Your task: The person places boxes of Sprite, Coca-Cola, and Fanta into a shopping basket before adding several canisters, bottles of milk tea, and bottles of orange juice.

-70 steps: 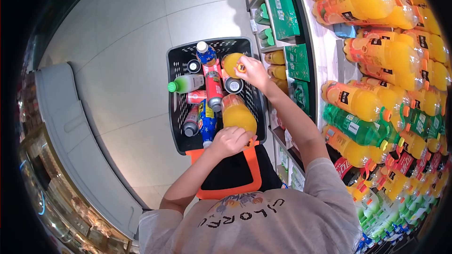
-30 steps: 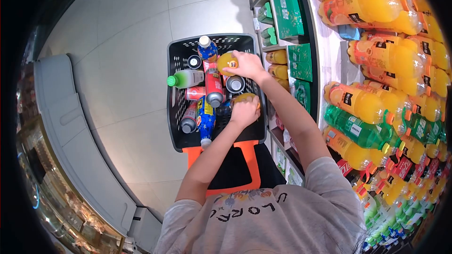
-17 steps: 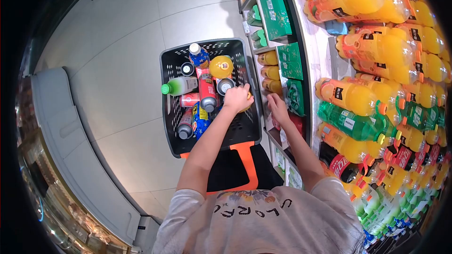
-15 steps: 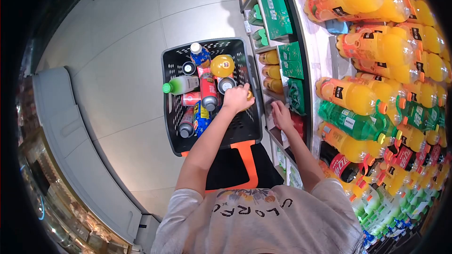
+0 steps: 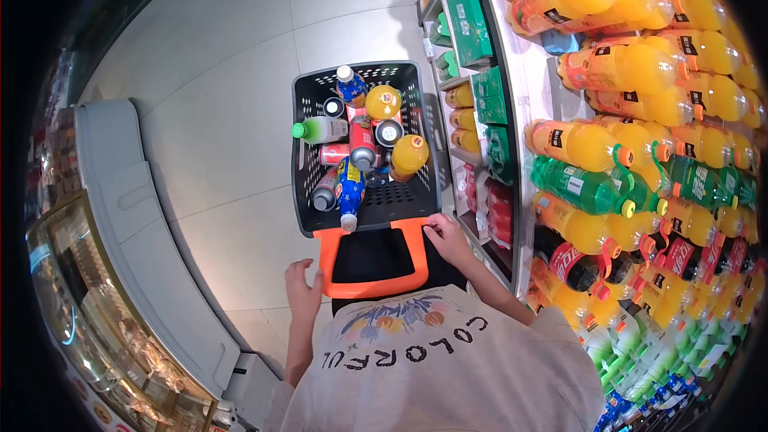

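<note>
A dark perforated basket [image 5: 304, 200] with an orange handle [image 5: 376, 288] stands in front of me, holding several bottles and cans. My left hand [image 5: 304, 284] is beside the handle's left side, fingers apart and holding nothing. At the handle's upper right corner is my right hand [image 5: 446, 236], its fingers bent close to the orange bar; whether they grip it I cannot tell. Inside the basket, an orange juice bottle [image 5: 410, 154] stands at the right, a blue starred bottle [image 5: 350, 192] lies near the front rim, and a green-capped bottle [image 5: 322, 130] lies at the left.
Shelves at the right carry orange drink bottles [image 5: 616, 72], green bottles [image 5: 576, 184] and cola bottles [image 5: 564, 260]. Green boxes [image 5: 468, 20] sit on the lower shelf beside the basket. A grey counter [image 5: 128, 192] and a lit glass case [image 5: 88, 296] line the left.
My left hand has moved from inside the basket to the handle's left side. My right hand has left the lower shelf for the handle's corner. The right-hand juice bottle now shows fully.
</note>
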`<state>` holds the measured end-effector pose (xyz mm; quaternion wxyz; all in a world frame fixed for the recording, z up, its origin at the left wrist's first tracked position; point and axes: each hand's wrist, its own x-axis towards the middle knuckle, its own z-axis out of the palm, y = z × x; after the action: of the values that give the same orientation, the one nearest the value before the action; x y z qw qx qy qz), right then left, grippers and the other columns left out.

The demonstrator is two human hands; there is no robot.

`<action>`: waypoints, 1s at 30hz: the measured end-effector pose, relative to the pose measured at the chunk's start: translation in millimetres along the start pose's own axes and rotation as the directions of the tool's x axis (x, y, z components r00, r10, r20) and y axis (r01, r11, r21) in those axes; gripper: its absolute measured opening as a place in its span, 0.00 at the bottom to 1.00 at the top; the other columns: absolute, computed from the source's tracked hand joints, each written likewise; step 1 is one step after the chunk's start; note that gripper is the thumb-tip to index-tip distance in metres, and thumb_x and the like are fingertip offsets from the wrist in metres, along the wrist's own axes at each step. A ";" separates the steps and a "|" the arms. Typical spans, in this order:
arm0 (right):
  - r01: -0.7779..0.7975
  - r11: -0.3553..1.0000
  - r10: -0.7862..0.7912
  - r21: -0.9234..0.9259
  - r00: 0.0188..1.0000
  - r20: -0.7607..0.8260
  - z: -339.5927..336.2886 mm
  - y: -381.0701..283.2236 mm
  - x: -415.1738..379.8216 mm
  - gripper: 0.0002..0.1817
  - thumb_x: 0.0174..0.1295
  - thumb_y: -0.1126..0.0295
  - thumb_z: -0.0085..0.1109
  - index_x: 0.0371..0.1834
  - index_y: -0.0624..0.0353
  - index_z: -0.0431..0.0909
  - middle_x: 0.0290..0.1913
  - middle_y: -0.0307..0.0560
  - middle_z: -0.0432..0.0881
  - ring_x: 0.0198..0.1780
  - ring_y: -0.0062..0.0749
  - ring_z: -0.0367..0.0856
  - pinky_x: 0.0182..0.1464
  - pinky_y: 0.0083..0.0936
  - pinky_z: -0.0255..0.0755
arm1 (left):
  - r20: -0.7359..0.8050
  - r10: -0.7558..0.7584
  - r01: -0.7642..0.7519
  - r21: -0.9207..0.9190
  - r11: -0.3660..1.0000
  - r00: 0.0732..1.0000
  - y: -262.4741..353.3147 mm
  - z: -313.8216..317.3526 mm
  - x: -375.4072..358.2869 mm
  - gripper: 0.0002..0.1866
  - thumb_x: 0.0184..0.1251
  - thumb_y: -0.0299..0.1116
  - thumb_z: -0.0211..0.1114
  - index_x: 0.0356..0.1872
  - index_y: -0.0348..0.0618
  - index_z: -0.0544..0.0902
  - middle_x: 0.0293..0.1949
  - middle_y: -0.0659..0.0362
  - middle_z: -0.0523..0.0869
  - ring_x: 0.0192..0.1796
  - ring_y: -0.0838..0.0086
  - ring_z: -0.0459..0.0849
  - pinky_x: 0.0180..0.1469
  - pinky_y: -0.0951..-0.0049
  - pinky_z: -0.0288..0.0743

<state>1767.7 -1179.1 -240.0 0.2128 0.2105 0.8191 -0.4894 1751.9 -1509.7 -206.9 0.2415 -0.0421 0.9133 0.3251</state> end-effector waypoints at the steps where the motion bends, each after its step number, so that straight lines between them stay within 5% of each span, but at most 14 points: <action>1: 0.046 0.999 -0.046 0.005 0.995 0.084 1.9 -12.7 0.0 0.08 0.58 0.69 0.55 0.36 0.61 0.74 0.36 0.49 0.77 0.39 0.41 0.76 0.42 0.29 0.70 | 0.011 0.095 -0.094 -0.048 0.994 0.995 15.1 5.5 -5.6 0.13 0.54 0.31 0.63 0.41 0.40 0.76 0.40 0.52 0.77 0.48 0.58 0.73 0.51 0.61 0.66; 4: 0.120 0.992 -0.111 -0.036 0.972 0.206 19.2 -21.1 -11.1 0.08 0.59 0.68 0.54 0.35 0.61 0.74 0.37 0.49 0.77 0.40 0.42 0.75 0.45 0.31 0.69 | 0.146 0.411 -0.421 0.041 0.906 0.900 35.7 22.4 -3.6 0.12 0.56 0.36 0.61 0.39 0.43 0.78 0.37 0.54 0.79 0.46 0.60 0.76 0.50 0.62 0.66; 8: 0.287 0.890 -0.242 -0.354 0.956 0.167 35.1 -23.6 -45.5 0.12 0.59 0.60 0.53 0.31 0.59 0.77 0.33 0.47 0.79 0.41 0.42 0.75 0.45 0.33 0.68 | 0.366 0.470 -0.526 0.067 0.848 0.803 28.3 21.6 -3.1 0.13 0.53 0.42 0.63 0.33 0.46 0.78 0.27 0.59 0.81 0.32 0.67 0.81 0.38 0.65 0.72; 11: 0.369 0.881 -0.320 -0.296 0.926 0.202 45.8 -44.1 -69.0 0.15 0.57 0.56 0.55 0.28 0.56 0.78 0.26 0.46 0.79 0.34 0.41 0.76 0.41 0.33 0.67 | 0.430 0.519 -0.602 0.073 0.795 0.739 33.1 18.9 -6.9 0.14 0.49 0.45 0.65 0.29 0.47 0.77 0.23 0.60 0.80 0.28 0.68 0.82 0.31 0.66 0.74; 13: 0.426 0.796 -0.379 -0.430 0.905 0.195 52.9 -65.8 -77.1 0.18 0.55 0.52 0.55 0.22 0.55 0.76 0.20 0.46 0.78 0.25 0.42 0.76 0.34 0.33 0.68 | 0.403 0.536 -0.615 0.091 0.783 0.742 24.4 28.3 -3.5 0.15 0.46 0.46 0.67 0.28 0.48 0.77 0.22 0.61 0.79 0.27 0.68 0.82 0.28 0.67 0.75; 16: 0.288 0.748 -0.287 -0.598 0.953 0.101 64.8 -62.3 -71.8 0.21 0.54 0.49 0.56 0.15 0.54 0.74 0.15 0.46 0.76 0.20 0.42 0.75 0.27 0.34 0.67 | 0.343 0.599 -0.661 0.095 0.744 0.723 18.2 29.4 -0.1 0.15 0.45 0.45 0.68 0.29 0.49 0.77 0.22 0.62 0.79 0.25 0.69 0.82 0.27 0.69 0.75; 17: 0.319 0.726 -0.396 -0.610 0.918 0.009 69.2 -59.9 -67.7 0.21 0.53 0.50 0.56 0.11 0.53 0.72 0.10 0.45 0.73 0.15 0.41 0.73 0.21 0.34 0.66 | 0.287 0.643 -0.687 0.084 0.722 0.710 17.4 28.2 2.2 0.15 0.44 0.45 0.69 0.28 0.49 0.77 0.22 0.63 0.79 0.25 0.70 0.81 0.25 0.70 0.74; 30: 0.403 0.680 -0.545 -0.612 0.836 -0.056 63.7 -65.8 -42.1 0.14 0.46 0.63 0.56 0.08 0.52 0.67 0.09 0.42 0.70 0.12 0.38 0.71 0.19 0.32 0.64 | 0.275 0.696 -0.732 0.041 0.680 0.663 20.1 21.6 31.8 0.14 0.46 0.45 0.67 0.25 0.49 0.76 0.19 0.62 0.78 0.22 0.69 0.81 0.23 0.70 0.73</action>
<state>1774.9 -1270.0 -197.2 0.0332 -0.0291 0.9728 -0.2275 1728.2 -1478.1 -224.7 0.2039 0.3771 0.8419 0.3277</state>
